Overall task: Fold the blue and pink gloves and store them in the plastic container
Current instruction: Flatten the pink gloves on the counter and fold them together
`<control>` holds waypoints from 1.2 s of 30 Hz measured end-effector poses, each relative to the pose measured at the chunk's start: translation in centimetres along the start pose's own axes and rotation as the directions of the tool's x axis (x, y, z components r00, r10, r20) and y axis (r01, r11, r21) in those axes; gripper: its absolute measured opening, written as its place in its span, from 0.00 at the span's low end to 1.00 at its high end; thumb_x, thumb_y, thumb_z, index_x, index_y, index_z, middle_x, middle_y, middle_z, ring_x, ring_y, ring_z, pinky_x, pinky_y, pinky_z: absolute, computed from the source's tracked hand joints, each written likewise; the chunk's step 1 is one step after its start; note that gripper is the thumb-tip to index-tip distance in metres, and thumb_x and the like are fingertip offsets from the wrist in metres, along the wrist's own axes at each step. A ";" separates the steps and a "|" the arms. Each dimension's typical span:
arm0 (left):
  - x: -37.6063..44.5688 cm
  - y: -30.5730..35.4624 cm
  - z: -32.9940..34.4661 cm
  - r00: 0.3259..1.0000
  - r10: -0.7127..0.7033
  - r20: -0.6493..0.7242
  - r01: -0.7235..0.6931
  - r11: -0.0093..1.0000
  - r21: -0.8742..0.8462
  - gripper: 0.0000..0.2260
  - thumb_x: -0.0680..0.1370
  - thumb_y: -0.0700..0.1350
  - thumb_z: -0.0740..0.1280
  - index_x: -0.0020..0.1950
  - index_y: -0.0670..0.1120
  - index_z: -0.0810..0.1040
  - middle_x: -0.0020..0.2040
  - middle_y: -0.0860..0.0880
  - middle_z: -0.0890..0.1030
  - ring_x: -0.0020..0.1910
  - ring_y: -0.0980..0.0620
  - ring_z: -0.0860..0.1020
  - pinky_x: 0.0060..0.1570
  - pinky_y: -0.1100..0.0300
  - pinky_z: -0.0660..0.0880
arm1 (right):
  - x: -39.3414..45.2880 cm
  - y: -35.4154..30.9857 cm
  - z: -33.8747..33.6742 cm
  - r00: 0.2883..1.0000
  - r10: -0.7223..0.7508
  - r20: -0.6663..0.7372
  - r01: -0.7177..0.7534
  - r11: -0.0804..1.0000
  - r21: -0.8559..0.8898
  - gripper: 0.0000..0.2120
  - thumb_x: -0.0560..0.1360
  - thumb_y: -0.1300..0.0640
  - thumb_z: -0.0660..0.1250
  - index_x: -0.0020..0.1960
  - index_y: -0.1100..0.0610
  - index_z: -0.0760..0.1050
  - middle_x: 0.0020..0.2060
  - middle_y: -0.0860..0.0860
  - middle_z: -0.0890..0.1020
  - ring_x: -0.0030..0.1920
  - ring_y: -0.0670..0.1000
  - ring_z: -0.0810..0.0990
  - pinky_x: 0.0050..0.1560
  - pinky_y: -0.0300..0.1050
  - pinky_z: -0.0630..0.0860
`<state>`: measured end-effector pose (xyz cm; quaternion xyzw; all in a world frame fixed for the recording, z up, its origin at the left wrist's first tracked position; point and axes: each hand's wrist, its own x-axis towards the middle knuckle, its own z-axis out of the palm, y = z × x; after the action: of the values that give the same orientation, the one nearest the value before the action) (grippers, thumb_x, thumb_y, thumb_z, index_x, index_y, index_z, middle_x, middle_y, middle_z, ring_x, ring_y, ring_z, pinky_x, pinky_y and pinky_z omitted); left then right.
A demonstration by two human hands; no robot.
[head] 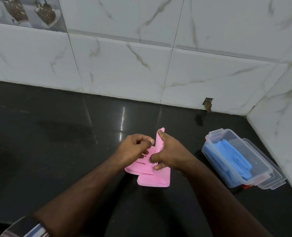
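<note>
The pink gloves point(148, 178) lie on the black counter, partly folded, with one pink flap standing upright between my hands. My right hand point(171, 153) pinches that flap, thumb at its upper edge and fingers curled low on the glove. My left hand point(135, 147) sits just to the left with curled fingers, over the glove's finger end; whether it grips the pink material is unclear. The blue gloves point(230, 158) lie inside the clear plastic container point(210, 161) at the right.
The black counter point(56, 134) ends at a white marble-tiled wall behind and at the right. The container's clear lid point(268, 166) rests beside the container, near the right wall. A chipped tile point(207, 104) shows at the wall's base.
</note>
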<state>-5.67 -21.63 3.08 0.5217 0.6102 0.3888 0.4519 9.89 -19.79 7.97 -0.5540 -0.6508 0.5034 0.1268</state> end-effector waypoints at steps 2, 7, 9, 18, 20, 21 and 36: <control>-0.7 0.8 -0.5 0.985 -0.046 0.166 0.054 0.998 -0.040 0.10 0.79 0.46 0.70 0.59 0.45 0.82 0.50 0.41 0.85 0.47 0.49 0.85 0.46 0.59 0.82 | 0.2 -0.4 0.5 1.000 0.001 0.009 -0.001 0.999 -0.037 0.54 0.69 0.70 0.74 0.80 0.50 0.42 0.73 0.58 0.65 0.33 0.50 0.84 0.33 0.41 0.81; -0.8 1.3 -0.5 0.971 -0.081 0.225 0.088 0.996 -0.020 0.10 0.77 0.38 0.67 0.57 0.44 0.82 0.39 0.41 0.83 0.36 0.55 0.82 0.36 0.65 0.77 | 0.9 -0.5 1.6 0.998 -0.031 0.062 0.039 0.990 -0.134 0.55 0.69 0.69 0.74 0.80 0.53 0.38 0.65 0.58 0.74 0.34 0.51 0.84 0.38 0.46 0.84; -0.3 1.4 -0.3 0.980 -0.092 0.174 0.070 0.989 0.129 0.08 0.75 0.37 0.68 0.52 0.46 0.81 0.34 0.50 0.81 0.28 0.59 0.79 0.29 0.68 0.73 | 1.1 -0.5 2.0 0.995 -0.052 0.084 0.067 0.979 -0.191 0.56 0.68 0.67 0.75 0.80 0.54 0.37 0.65 0.58 0.74 0.34 0.51 0.85 0.39 0.48 0.84; 0.2 -2.3 -0.9 0.982 -0.181 -0.053 0.181 0.983 0.006 0.07 0.72 0.36 0.65 0.45 0.41 0.83 0.38 0.42 0.83 0.34 0.49 0.78 0.34 0.58 0.73 | 1.2 4.0 0.7 0.936 -0.263 -0.232 0.235 0.962 -0.141 0.26 0.75 0.51 0.70 0.72 0.45 0.70 0.69 0.44 0.75 0.57 0.50 0.82 0.58 0.52 0.79; 0.0 -3.4 -1.0 0.972 -0.227 -0.064 0.227 0.974 -0.006 0.08 0.72 0.37 0.65 0.47 0.38 0.82 0.39 0.40 0.83 0.35 0.49 0.78 0.35 0.58 0.72 | 1.5 6.3 0.4 0.897 -0.191 -0.398 0.120 0.973 -0.196 0.20 0.79 0.52 0.65 0.70 0.49 0.72 0.68 0.47 0.76 0.63 0.48 0.78 0.67 0.47 0.72; -0.1 -3.9 -1.0 0.968 -0.240 -0.077 0.239 0.971 -0.021 0.09 0.70 0.39 0.65 0.47 0.38 0.81 0.41 0.39 0.84 0.36 0.48 0.79 0.37 0.56 0.74 | 1.6 7.5 0.5 0.896 -0.162 -0.413 0.060 0.967 -0.249 0.20 0.80 0.52 0.64 0.71 0.51 0.71 0.69 0.48 0.75 0.67 0.48 0.75 0.68 0.44 0.68; -0.3 -6.7 -0.2 0.957 -0.256 -0.133 0.253 0.967 -0.039 0.09 0.76 0.46 0.74 0.54 0.48 0.81 0.47 0.52 0.85 0.45 0.54 0.84 0.39 0.62 0.78 | 2.5 10.8 7.8 0.951 -0.093 -0.294 -0.114 0.780 -0.615 0.34 0.81 0.38 0.45 0.80 0.55 0.43 0.79 0.56 0.39 0.79 0.55 0.39 0.76 0.63 0.42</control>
<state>-7.74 -22.91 -3.13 0.4059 0.6975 0.3691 0.4609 9.76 -22.97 -5.26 -0.6399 -0.7495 0.1667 0.0329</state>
